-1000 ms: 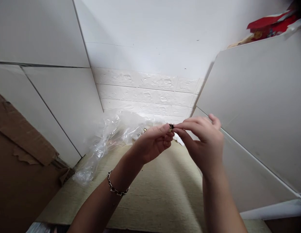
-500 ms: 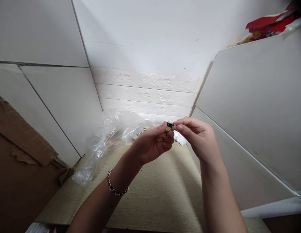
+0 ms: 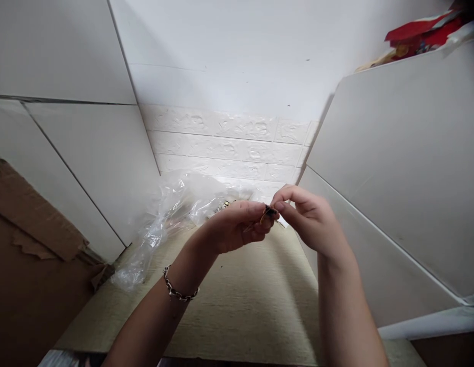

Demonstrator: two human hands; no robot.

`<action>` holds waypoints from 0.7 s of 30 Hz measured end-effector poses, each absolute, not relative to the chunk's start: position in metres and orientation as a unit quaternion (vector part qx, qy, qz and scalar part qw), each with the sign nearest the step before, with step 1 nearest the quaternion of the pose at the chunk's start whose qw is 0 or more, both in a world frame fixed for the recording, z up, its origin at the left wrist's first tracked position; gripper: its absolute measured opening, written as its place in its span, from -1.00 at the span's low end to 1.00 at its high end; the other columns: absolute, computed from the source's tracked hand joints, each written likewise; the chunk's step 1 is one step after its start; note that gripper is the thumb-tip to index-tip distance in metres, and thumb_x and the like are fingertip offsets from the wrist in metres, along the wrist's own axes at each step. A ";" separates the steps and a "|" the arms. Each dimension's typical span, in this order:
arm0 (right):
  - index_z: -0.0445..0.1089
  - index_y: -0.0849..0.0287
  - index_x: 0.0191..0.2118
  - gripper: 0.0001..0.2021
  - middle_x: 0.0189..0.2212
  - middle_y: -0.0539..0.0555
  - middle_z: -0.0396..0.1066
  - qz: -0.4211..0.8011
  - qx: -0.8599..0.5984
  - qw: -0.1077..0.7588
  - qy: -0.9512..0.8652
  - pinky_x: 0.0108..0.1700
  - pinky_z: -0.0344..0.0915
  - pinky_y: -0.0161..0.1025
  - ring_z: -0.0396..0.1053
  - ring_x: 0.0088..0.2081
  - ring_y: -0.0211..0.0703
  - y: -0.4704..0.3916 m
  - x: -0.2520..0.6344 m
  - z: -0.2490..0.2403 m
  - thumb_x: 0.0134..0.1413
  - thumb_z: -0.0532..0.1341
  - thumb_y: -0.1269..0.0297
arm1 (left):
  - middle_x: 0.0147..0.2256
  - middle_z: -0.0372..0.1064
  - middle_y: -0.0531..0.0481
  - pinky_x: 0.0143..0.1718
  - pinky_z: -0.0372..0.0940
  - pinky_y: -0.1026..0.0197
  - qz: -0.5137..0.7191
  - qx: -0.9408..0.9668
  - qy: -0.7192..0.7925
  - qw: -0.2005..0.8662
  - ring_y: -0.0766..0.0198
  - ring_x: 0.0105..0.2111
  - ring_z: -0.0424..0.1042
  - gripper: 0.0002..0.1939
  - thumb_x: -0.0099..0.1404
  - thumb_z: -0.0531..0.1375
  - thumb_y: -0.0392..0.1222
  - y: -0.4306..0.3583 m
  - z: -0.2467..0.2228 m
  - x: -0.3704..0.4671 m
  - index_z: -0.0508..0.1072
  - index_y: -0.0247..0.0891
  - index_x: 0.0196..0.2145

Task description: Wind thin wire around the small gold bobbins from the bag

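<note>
Held out over the tabletop, my left hand is closed, pinching a small black and yellow part with thin wires between thumb and fingers. It looks like a little wound electrical component, mostly covered by the fingertips. My right hand meets it from the right, thumb and forefinger pinched together at its edge on what seems to be a thin wire. A loose wire end shows below the left fingers. A chain bracelet circles my left wrist.
A crumpled clear plastic bag lies at the back left of the tabletop, with small metallic pieces near it. White panels stand left and right. Torn cardboard is at far left; red packaging rests on the right panel.
The small part has tilted, so its yellow face shows less. My right fingertips have come closer against it, and my left hand has shifted slightly.
</note>
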State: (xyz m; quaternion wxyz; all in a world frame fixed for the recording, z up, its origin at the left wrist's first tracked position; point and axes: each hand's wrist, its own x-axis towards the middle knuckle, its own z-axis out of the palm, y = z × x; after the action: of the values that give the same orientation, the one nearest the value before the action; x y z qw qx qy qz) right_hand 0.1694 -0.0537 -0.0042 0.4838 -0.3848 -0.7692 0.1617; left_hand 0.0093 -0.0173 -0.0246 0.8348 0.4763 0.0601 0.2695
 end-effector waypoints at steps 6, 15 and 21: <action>0.31 0.15 -0.46 -0.87 -0.53 -0.08 0.31 0.137 -0.378 0.345 -0.848 -0.36 0.13 -0.35 0.21 -0.43 -0.37 -0.061 0.164 -0.001 0.02 0.06 0.40 | -0.51 0.27 0.05 -0.51 0.08 0.34 0.162 0.766 0.122 0.610 0.43 -0.52 0.18 -0.77 0.04 0.20 -0.05 0.006 -0.020 -0.015 0.44 -0.29 -0.43; 0.20 0.17 -0.56 -0.77 -0.60 -0.12 0.27 -0.069 -0.500 0.294 -0.812 -0.09 0.03 -0.16 0.15 -0.52 -0.39 -0.036 0.153 -0.018 0.07 -0.04 0.38 | -0.52 0.29 0.09 -0.46 0.07 0.31 0.279 0.898 0.331 0.082 0.39 -0.49 0.20 -0.79 0.19 0.05 -0.11 -0.007 -0.017 -0.008 0.38 -0.25 -0.45; 0.26 0.15 -0.48 -0.83 -0.55 -0.11 0.32 -0.244 -0.514 0.402 -0.718 0.09 -0.15 -0.10 0.24 -0.44 -0.35 -0.032 0.145 -0.024 0.07 0.01 0.32 | -0.54 0.29 0.02 -0.39 0.13 0.24 0.421 0.830 0.307 -0.199 0.32 -0.48 0.20 -0.84 0.20 0.04 -0.25 -0.004 -0.029 0.009 0.35 -0.32 -0.49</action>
State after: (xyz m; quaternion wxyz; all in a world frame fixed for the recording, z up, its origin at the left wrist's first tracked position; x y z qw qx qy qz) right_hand 0.1445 -0.0321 -0.0241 0.4016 -0.5138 -0.7178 -0.2439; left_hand 0.0087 -0.0042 -0.0291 -0.1991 0.8296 0.3074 0.4215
